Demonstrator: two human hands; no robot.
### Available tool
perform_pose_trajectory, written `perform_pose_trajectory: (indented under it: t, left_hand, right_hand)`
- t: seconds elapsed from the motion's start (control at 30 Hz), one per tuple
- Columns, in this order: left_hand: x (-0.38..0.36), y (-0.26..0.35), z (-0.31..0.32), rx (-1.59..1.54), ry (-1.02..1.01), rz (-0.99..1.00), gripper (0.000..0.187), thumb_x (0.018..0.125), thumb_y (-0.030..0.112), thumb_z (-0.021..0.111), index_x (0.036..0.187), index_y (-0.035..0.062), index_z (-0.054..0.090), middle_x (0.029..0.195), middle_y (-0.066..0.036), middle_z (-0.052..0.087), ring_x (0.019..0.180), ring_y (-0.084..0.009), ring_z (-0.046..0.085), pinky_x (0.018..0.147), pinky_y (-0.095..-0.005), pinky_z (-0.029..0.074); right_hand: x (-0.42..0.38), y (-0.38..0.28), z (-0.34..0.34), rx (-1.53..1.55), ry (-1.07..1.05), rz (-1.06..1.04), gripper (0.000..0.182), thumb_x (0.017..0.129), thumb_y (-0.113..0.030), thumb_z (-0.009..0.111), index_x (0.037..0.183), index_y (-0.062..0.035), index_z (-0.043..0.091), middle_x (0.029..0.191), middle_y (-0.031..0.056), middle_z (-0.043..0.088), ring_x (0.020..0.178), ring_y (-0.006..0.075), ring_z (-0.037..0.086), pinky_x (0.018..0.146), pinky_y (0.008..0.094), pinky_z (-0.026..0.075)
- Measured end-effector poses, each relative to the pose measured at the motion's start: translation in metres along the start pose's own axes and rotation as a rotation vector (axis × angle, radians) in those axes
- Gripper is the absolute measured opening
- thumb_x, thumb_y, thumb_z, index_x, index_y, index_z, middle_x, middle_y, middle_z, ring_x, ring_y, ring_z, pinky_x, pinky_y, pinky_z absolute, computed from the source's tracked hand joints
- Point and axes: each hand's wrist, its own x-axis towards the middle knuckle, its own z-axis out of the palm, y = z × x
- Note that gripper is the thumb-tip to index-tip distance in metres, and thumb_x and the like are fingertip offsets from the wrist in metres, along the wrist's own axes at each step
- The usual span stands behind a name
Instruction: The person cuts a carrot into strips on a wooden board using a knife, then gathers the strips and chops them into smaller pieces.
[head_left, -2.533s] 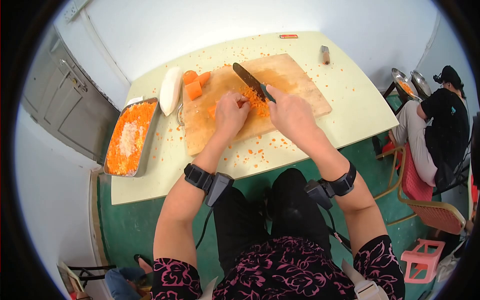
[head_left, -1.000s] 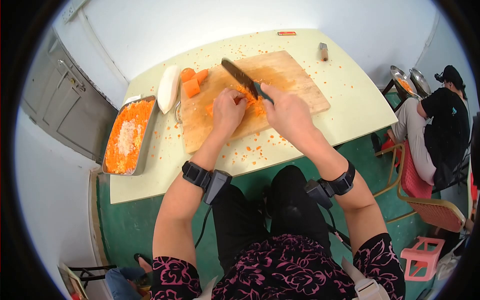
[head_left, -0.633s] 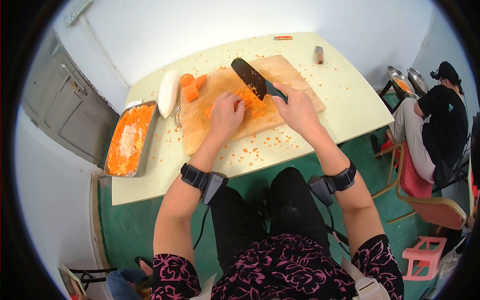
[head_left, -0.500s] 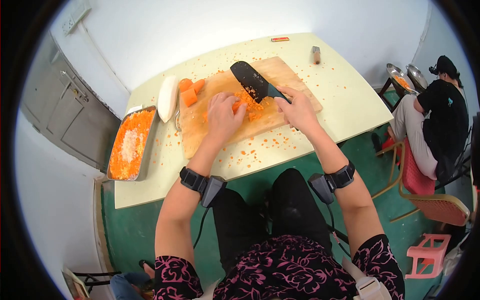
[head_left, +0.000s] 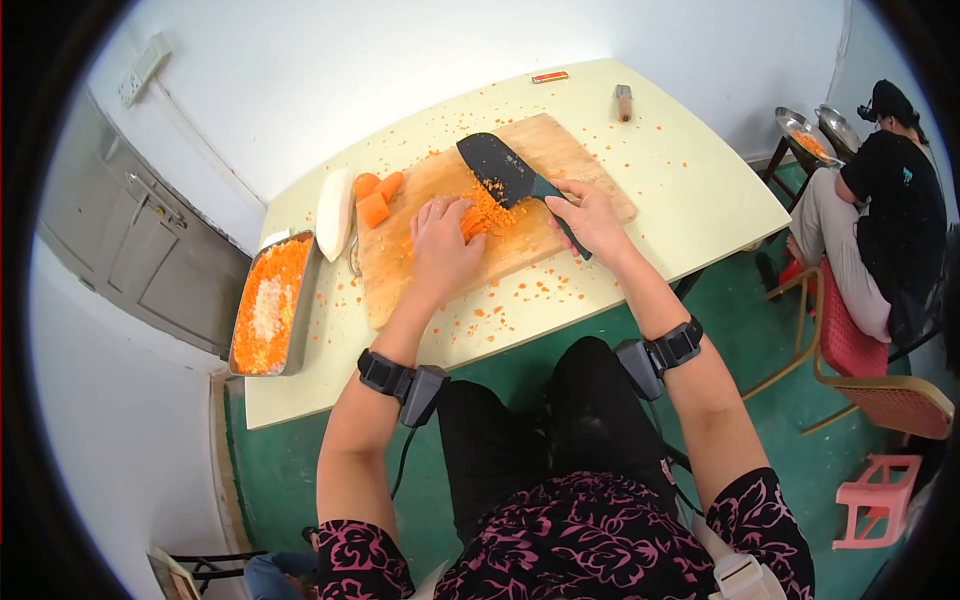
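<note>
1. The right hand (head_left: 588,215) keeps its grip closed around the handle of the knife (head_left: 505,172). The dark blade, which stood edge-down in the carrot a second ago, is now tipped onto its flat and lies broadside over the far edge of the chopped carrot pile (head_left: 487,212), up and to the left of the grip.

2. The left hand (head_left: 438,248) has come off its pinning hold. Its fingers are now spread and flat on the cutting board (head_left: 560,150), touching the near-left side of the pile, with nothing clasped in them.

3. Judging from that turn of the blade, the cutting strokes have paused and the two hands now bracket the pile, knife on the far side and palm on the near side. This looks like gathering or scraping the bits together rather than slicing.

4. Whole carrot chunks (head_left: 374,199) sit uncut at the board's far-left corner, well beyond the left hand. A white radish (head_left: 335,199) lies just past them on the bench (head_left: 700,190).

5. A metal tray (head_left: 302,300) of minced carrot and white shreds stands left of the board, apart from both hands. Orange crumbs are scattered over the bench around the board.

6. Another person (head_left: 890,190) sits off to the right, well apart from the bench.
</note>
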Motion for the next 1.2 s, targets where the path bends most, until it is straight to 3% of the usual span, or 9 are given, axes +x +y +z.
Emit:
perform_pose_trajectory:
  t: [0.23, 0.33, 0.43, 0.53, 0.63, 0.73, 0.83, 0.93, 1.2]
  left_hand:
    - [0.004, -0.016, -0.021, -0.203, -0.201, -0.063, 0.055, 0.071, 0.022, 0.072, 0.118, 0.0006, 0.052, 0.123, -0.017, 0.050, 0.116, -0.0322, 0.043, 0.098, -0.0377, 0.036]
    - [0.001, -0.026, -0.017, -0.144, -0.157, 0.000, 0.056, 0.073, 0.023, 0.072, 0.119, 0.0003, 0.052, 0.122, -0.018, 0.052, 0.112, -0.0323, 0.048, 0.095, -0.0372, 0.039]
    - [0.000, -0.023, -0.018, -0.307, -0.222, -0.156, 0.049, 0.073, 0.021, 0.072, 0.114, -0.0013, 0.056, 0.117, -0.019, 0.056, 0.107, -0.0320, 0.054, 0.090, -0.0352, 0.044]
    - [-0.002, -0.021, -0.014, -0.384, -0.159, -0.207, 0.043, 0.073, 0.019, 0.072, 0.108, -0.0027, 0.060, 0.113, -0.020, 0.058, 0.102, -0.0311, 0.057, 0.085, -0.0332, 0.047]
    - [-0.005, -0.028, -0.008, -0.327, -0.071, -0.092, 0.044, 0.074, 0.014, 0.072, 0.112, -0.0029, 0.058, 0.116, -0.016, 0.058, 0.099, -0.0229, 0.060, 0.082, -0.0276, 0.048]
    - [-0.006, -0.029, -0.007, -0.280, 0.016, -0.007, 0.040, 0.075, 0.012, 0.071, 0.111, -0.0028, 0.059, 0.116, -0.016, 0.058, 0.096, -0.0218, 0.061, 0.080, -0.0271, 0.049]
    - [-0.007, -0.029, -0.003, -0.358, -0.013, -0.047, 0.034, 0.074, 0.015, 0.069, 0.103, -0.0021, 0.063, 0.107, -0.018, 0.061, 0.096, -0.0307, 0.060, 0.082, -0.0330, 0.048]
    - [-0.007, -0.032, 0.000, -0.385, -0.039, -0.111, 0.029, 0.075, 0.014, 0.068, 0.099, -0.0018, 0.064, 0.104, -0.018, 0.062, 0.092, -0.0310, 0.061, 0.080, -0.0337, 0.048]
    - [-0.008, -0.026, -0.005, -0.445, 0.007, -0.156, 0.026, 0.075, 0.012, 0.068, 0.096, -0.0025, 0.065, 0.093, -0.019, 0.065, 0.081, -0.0300, 0.064, 0.072, -0.0320, 0.050]
  right_hand:
    - [-0.003, 0.000, 0.000, -0.028, -0.017, -0.060, 0.044, 0.085, -0.012, 0.053, 0.127, -0.0002, 0.045, 0.062, 0.0044, 0.053, 0.040, 0.0108, 0.048, 0.036, 0.0265, 0.040]
    - [-0.004, -0.002, 0.000, -0.036, -0.015, -0.067, 0.045, 0.083, -0.011, 0.052, 0.126, 0.0012, 0.045, 0.059, 0.0042, 0.052, 0.039, 0.0111, 0.048, 0.036, 0.0266, 0.040]
    - [-0.003, 0.001, 0.001, -0.093, -0.010, -0.059, 0.043, 0.082, -0.010, 0.052, 0.122, 0.0035, 0.047, 0.057, 0.0038, 0.051, 0.039, 0.0117, 0.048, 0.037, 0.0264, 0.039]
    - [-0.001, -0.001, -0.001, -0.122, -0.033, 0.000, 0.041, 0.079, -0.007, 0.051, 0.118, 0.0052, 0.048, 0.055, 0.0045, 0.051, 0.038, 0.0122, 0.047, 0.037, 0.0261, 0.039]
    - [-0.001, -0.002, -0.001, -0.059, -0.053, 0.042, 0.040, 0.078, -0.006, 0.050, 0.117, 0.0026, 0.049, 0.063, 0.0055, 0.054, 0.043, 0.0109, 0.050, 0.038, 0.0266, 0.041]
    - [-0.014, -0.009, 0.004, -0.064, -0.089, -0.016, 0.046, 0.077, -0.005, 0.051, 0.122, 0.0013, 0.046, 0.069, 0.0045, 0.054, 0.053, 0.0096, 0.053, 0.044, 0.0259, 0.045]
    - [-0.023, -0.013, 0.013, -0.513, 0.014, -0.310, 0.044, 0.080, -0.007, 0.052, 0.123, -0.0004, 0.046, 0.073, 0.0107, 0.056, 0.060, 0.0192, 0.057, 0.050, 0.0325, 0.047]
    - [-0.036, -0.015, 0.030, -0.816, 0.138, -0.583, 0.044, 0.082, -0.012, 0.053, 0.124, -0.0012, 0.046, 0.078, 0.0209, 0.057, 0.072, 0.0363, 0.058, 0.064, 0.0412, 0.047]
    - [-0.063, -0.018, 0.053, -0.964, 0.124, -0.613, 0.041, 0.084, -0.009, 0.049, 0.123, 0.0025, 0.046, 0.073, 0.0198, 0.056, 0.058, 0.0355, 0.056, 0.054, 0.0421, 0.047]
